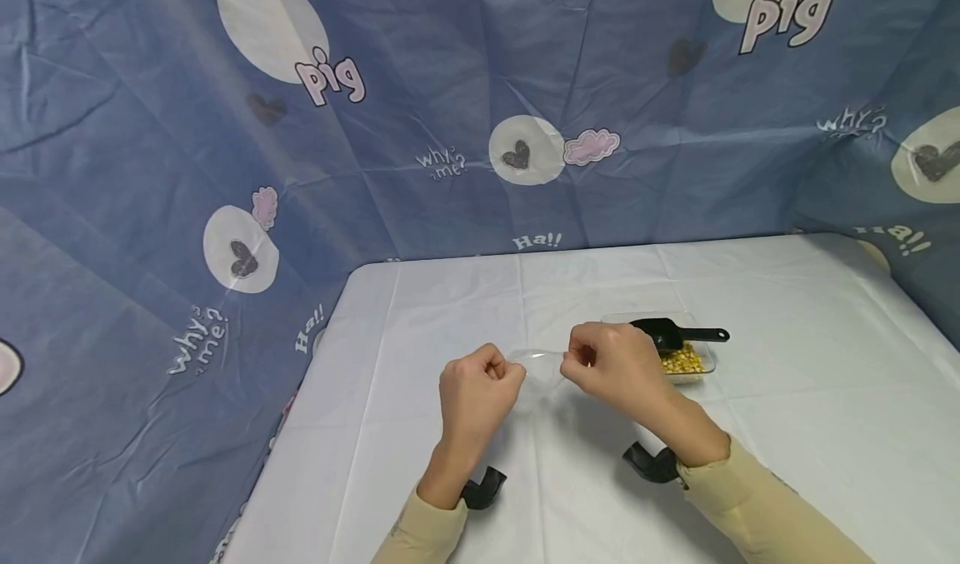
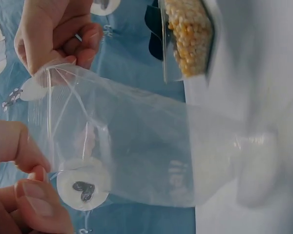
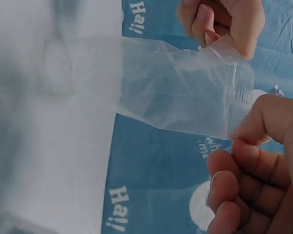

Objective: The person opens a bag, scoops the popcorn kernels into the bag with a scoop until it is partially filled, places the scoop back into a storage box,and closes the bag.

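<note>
Hanging mouth-up, long axis near vertical: clear plastic bag point(image 2: 146, 146)

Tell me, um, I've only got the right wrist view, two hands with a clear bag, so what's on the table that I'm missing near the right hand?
Observer: The head view shows a clear box of yellow corn, partly hidden behind the right hand.
Operator: Any tool with it?
Observer: Yes, a black scoop at the box, its handle sticking out past the rim, away from that hand.
Operator: And what's worn on the arms whose hands hold the clear bag?
Observer: Tan sleeves, one on each arm, as the head view shows.
</note>
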Tool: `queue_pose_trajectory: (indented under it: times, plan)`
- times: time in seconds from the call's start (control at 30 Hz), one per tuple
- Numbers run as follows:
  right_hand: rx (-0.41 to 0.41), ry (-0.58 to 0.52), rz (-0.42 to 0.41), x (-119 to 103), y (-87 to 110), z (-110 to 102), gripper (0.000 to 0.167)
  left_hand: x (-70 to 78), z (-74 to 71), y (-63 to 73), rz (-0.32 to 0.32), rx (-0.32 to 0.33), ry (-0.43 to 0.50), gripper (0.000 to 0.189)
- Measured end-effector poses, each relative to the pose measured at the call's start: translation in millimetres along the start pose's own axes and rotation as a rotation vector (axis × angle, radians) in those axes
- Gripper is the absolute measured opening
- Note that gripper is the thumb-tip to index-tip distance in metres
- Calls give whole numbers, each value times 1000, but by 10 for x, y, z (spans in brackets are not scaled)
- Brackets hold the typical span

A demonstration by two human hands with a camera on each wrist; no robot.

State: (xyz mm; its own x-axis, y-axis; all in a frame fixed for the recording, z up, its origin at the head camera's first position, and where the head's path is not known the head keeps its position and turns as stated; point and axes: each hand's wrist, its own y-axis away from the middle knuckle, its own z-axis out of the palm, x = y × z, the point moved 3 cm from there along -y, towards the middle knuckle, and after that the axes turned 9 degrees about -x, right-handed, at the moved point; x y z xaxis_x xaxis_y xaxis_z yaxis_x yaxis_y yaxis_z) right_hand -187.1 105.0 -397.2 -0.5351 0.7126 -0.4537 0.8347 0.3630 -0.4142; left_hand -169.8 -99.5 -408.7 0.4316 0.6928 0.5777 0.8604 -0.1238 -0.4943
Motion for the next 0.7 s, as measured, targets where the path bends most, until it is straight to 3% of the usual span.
queue_pose_trajectory:
  times: [0.2, 0.4, 0.5, 0.57, 0.7]
  plan:
    - [55, 86, -84, 18, 11, -88, 23, 46, -37, 0, 63, 8, -182, 26]
    - [78, 140, -129, -33, 8, -131, 20, 82, -67, 10, 86, 48, -226, 24]
    - [94, 116, -129, -60, 13, -144, 20, 95, -63, 7, 116, 52, -160, 17]
    - [98, 73, -115, -66, 19, -158, 23, 88, -39, 0, 128, 1, -60, 20]
    - [80, -21, -79, -73, 25, -191, 27, 48, 72, -20, 123, -253, 202, 54]
